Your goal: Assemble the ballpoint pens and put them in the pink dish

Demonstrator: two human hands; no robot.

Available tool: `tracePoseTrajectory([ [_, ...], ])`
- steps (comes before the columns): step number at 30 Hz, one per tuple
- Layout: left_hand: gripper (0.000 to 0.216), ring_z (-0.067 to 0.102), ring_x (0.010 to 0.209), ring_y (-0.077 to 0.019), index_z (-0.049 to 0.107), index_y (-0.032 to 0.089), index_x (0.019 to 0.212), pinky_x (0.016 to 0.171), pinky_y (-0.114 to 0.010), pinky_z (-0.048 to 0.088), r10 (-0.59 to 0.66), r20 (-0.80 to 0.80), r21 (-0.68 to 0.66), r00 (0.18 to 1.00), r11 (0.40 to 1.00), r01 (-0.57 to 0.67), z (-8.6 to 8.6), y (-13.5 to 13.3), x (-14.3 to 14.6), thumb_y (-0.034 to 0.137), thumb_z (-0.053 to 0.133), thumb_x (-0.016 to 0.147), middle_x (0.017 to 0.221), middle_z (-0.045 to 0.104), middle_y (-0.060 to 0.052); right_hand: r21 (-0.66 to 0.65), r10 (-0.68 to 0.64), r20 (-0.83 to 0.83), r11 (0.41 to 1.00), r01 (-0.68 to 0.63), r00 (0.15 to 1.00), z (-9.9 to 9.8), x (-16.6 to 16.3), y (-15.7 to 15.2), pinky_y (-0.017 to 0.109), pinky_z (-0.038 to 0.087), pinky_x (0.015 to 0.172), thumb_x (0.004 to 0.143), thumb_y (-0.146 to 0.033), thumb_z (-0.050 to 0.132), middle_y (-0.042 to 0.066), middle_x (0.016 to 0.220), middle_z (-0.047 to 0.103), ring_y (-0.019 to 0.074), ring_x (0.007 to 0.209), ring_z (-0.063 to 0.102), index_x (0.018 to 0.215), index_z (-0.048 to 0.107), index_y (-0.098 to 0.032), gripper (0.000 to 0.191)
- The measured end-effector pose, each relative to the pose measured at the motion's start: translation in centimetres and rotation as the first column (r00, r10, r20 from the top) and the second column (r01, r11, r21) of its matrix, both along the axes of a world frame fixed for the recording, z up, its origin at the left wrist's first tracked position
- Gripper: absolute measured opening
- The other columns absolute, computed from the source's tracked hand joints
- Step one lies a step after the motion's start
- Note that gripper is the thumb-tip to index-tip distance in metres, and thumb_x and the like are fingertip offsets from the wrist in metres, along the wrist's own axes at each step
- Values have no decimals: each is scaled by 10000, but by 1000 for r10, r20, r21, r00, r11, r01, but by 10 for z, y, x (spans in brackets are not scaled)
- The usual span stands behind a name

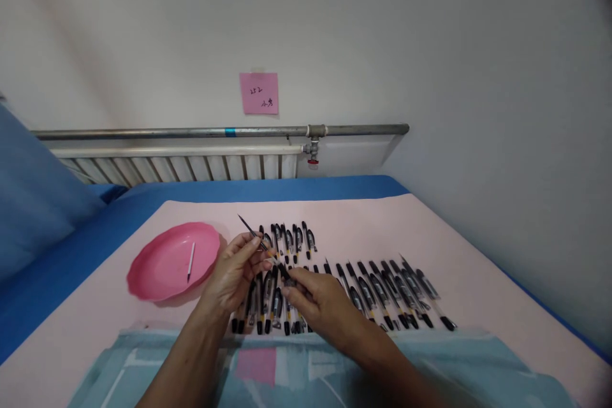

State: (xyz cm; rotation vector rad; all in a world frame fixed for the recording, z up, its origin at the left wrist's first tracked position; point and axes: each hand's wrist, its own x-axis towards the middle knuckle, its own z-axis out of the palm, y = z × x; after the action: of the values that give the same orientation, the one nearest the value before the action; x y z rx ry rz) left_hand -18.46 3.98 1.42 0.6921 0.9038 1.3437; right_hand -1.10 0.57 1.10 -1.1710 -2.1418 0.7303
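My left hand (234,271) and my right hand (318,303) are both closed on one black pen (261,244), which they hold tilted above the pink sheet (478,293). The left fingers pinch its upper part, with the tip pointing up and left. The right fingers grip its lower end. Under and around the hands lie several black pens (382,290) in rows. A pink plate (162,264) to the left holds a single thin white refill (190,261).
The pink sheet lies on a blue surface (71,255). A white radiator (182,166) and a metal pipe (215,132) run along the wall behind, below a pink note (259,93). A light blue patterned cloth (296,376) lies at the near edge.
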Motion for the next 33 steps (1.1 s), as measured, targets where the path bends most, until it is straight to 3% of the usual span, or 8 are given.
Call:
tracePoseTrajectory([
  [15, 246, 641, 673, -132, 562, 158, 828, 535, -202, 505, 60, -70, 44, 996, 997, -57, 0, -4, 4, 252, 697, 645, 731, 598, 15, 126, -21, 271, 992, -14, 962, 2, 4, 2, 211, 270, 553, 848, -258, 430, 7, 714, 579, 116, 642, 485, 760, 513, -184, 141],
  [21, 249, 639, 665, -134, 556, 152, 829, 521, -196, 499, 62, -88, 49, 994, 997, -58, 2, -4, 4, 248, 694, 646, 727, 590, 11, 137, -20, 270, 990, -17, 963, 0, 4, 2, 222, 304, 593, 859, -251, 419, 20, 766, 606, 134, 703, 527, 830, 544, -192, 141],
  [33, 254, 626, 663, -125, 553, 159, 817, 525, -195, 481, 119, -164, 95, 979, 990, -104, 6, -8, 10, 295, 684, 647, 715, 580, 25, 84, -19, 245, 996, -2, 969, 4, 4, 0, 203, 264, 543, 844, -253, 435, 0, 703, 577, 107, 630, 491, 753, 523, -181, 146],
])
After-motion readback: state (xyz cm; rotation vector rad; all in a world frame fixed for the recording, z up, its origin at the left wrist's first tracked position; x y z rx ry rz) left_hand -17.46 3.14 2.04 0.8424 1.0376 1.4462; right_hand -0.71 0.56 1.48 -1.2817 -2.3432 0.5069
